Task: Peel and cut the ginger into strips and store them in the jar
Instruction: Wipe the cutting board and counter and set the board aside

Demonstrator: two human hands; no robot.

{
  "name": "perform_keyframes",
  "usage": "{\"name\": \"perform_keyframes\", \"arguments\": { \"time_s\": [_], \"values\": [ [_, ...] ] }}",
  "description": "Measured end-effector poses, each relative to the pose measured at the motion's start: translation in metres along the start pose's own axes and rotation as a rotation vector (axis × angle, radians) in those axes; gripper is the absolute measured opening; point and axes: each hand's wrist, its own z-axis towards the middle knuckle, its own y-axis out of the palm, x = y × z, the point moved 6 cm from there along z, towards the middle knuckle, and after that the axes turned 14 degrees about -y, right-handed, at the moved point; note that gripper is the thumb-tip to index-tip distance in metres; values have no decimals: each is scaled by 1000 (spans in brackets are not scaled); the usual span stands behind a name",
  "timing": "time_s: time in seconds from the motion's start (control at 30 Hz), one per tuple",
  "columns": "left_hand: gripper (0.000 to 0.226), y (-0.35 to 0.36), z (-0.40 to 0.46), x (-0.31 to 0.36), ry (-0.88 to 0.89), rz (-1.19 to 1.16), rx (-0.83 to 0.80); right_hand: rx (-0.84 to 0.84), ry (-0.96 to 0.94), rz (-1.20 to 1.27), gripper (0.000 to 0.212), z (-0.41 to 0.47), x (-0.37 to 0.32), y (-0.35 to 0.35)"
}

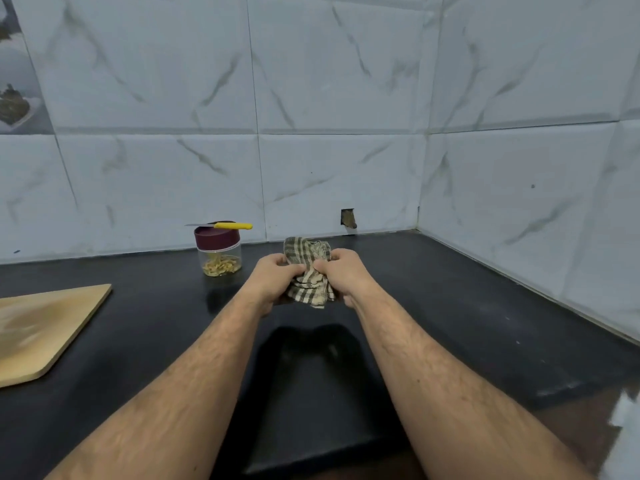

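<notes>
Checked cloth [309, 271] is bunched up between the left hand [273, 277] and the right hand [341, 271], and both squeeze it. Left of the hands stands the jar [219, 252] on the black counter [450, 306], ginger strips [221, 265] inside, a yellow knife [225, 225] on its lid.

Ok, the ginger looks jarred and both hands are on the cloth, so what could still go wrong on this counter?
1. The knife lies balanced across the jar's lid, its yellow handle overhanging; a nudge could tip it onto the counter.
2. The jar stands close to the left hand, which with the right hand grips the checked cloth; a swipe could catch it.
</notes>
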Motion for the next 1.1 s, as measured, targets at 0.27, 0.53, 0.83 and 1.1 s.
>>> {"name": "perform_keyframes", "arguments": {
  "time_s": [0.27, 0.53, 0.83, 1.1],
  "values": [
    [22, -7, 129, 18, 14, 306, 190, 35, -7, -392, 44, 125, 47, 3],
    [19, 0, 219, 30, 69, 708, 361, 42, -62, -740, 18, 213, 76, 17],
    [40, -16, 179, 21, 159, 767, 379, 65, -130, -749, 29, 196, 69, 18],
    [49, -55, 36, 8, 215, 779, 352, -40, -245, -527, 17, 67, -8, 59]
  ]
}}
